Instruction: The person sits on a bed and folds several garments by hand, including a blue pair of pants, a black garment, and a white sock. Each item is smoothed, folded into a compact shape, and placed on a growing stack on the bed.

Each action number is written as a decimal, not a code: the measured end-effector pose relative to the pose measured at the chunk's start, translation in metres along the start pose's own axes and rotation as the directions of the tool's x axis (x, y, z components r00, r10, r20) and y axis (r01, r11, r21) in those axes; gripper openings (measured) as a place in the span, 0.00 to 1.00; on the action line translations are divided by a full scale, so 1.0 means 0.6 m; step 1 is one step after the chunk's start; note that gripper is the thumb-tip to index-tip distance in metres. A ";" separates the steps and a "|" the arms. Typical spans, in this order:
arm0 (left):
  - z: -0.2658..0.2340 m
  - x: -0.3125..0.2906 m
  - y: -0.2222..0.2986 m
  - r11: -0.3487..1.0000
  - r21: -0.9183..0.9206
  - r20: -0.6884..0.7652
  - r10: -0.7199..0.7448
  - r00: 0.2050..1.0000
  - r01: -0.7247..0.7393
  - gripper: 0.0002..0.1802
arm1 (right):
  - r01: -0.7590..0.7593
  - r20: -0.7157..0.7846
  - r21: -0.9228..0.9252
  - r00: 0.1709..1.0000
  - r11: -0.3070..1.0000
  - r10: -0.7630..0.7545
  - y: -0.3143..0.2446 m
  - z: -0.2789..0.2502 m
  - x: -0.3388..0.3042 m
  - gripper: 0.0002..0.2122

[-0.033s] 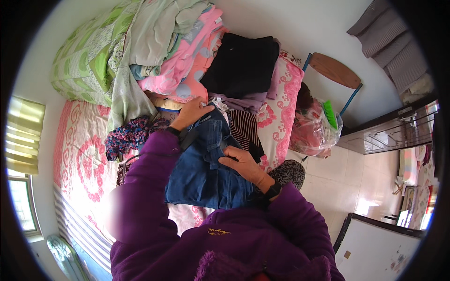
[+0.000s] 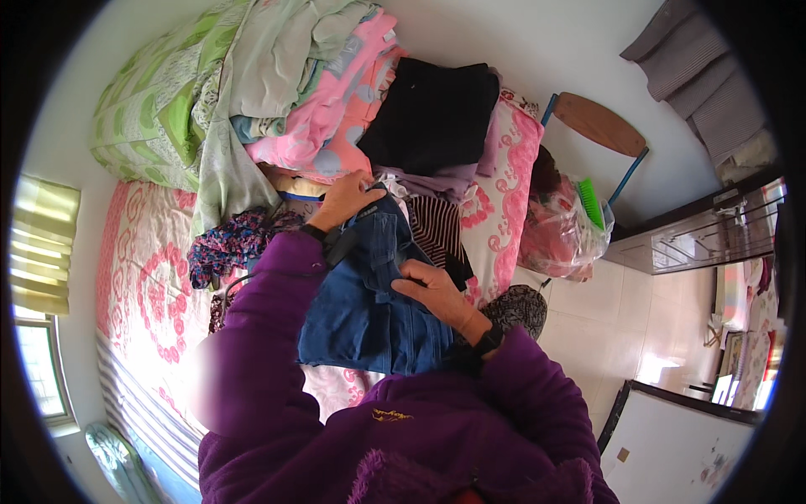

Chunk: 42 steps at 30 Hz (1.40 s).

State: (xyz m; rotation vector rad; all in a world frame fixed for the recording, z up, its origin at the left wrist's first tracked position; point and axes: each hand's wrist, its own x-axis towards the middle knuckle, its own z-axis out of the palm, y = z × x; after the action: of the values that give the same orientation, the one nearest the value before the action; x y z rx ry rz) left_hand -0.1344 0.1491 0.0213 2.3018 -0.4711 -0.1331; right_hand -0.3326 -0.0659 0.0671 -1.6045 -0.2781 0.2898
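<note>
Blue denim garment (image 2: 369, 315), probably jeans, laid across the bed's near edge directly below my view, its waistband end turned toward the clothes pile. I read it as spread flat on the mattress so the cloth can be smoothed without sagging.

Left hand (image 2: 344, 200): at the far, upper end of the denim, fingers curled over the edge and closed on the fabric, which pins that end in place.

Right hand (image 2: 435, 290): resting on the middle of the denim, palm down, fingers together and bent, pressing on or pinching a fold; I cannot tell which. Both purple sleeves (image 2: 269, 336) reach in from the lower edge.

Just beyond the denim: a striped dark garment (image 2: 432, 231) and a folded black garment (image 2: 437, 113), stacked at the far side, apart from the piece in hand. To their left, heaped pink and green bedding (image 2: 252, 92); a floral cloth (image 2: 231, 244) lies beside the left sleeve.

Pink patterned bedspread (image 2: 147, 294) underlies everything. A wooden-seated chair (image 2: 598, 124) and a filled plastic bag (image 2: 562, 235) stand on the floor to the right.
</note>
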 end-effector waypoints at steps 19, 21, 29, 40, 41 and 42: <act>-0.034 -0.019 -0.046 0.906 -0.364 0.244 -0.130 0.961 0.215 0.14 | -0.021 0.079 0.130 0.997 0.991 0.011 -0.008 -0.033 0.035 0.25; -0.012 -0.004 -0.036 0.943 -0.241 0.239 -0.170 0.956 0.228 0.16 | -0.172 0.119 0.356 0.983 0.919 0.138 0.001 -0.041 0.033 0.21; 0.012 0.007 0.011 0.987 0.095 -0.075 0.138 0.988 -0.130 0.15 | 0.087 -0.102 -0.027 0.991 0.996 -0.089 0.026 -0.005 0.036 0.17; -0.021 -0.069 0.108 0.900 -0.418 0.311 0.018 0.950 0.120 0.13 | 0.312 0.008 -0.440 0.939 0.842 -0.344 -0.035 0.079 -0.004 0.12; -0.018 -0.072 0.111 0.914 -0.396 0.375 0.069 0.924 0.093 0.13 | 0.249 0.018 -0.335 0.966 0.909 -0.258 -0.030 0.088 -0.008 0.12; -0.014 -0.075 0.111 0.923 -0.375 0.450 0.102 0.887 0.084 0.12 | 0.244 0.001 -0.289 0.967 0.925 -0.255 -0.023 0.093 -0.010 0.10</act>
State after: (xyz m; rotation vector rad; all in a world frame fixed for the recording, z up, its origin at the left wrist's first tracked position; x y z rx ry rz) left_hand -0.1940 0.1292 0.0727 1.8651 -0.6310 -0.7221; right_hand -0.3576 -0.0153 0.0785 -1.8360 -0.5108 0.0216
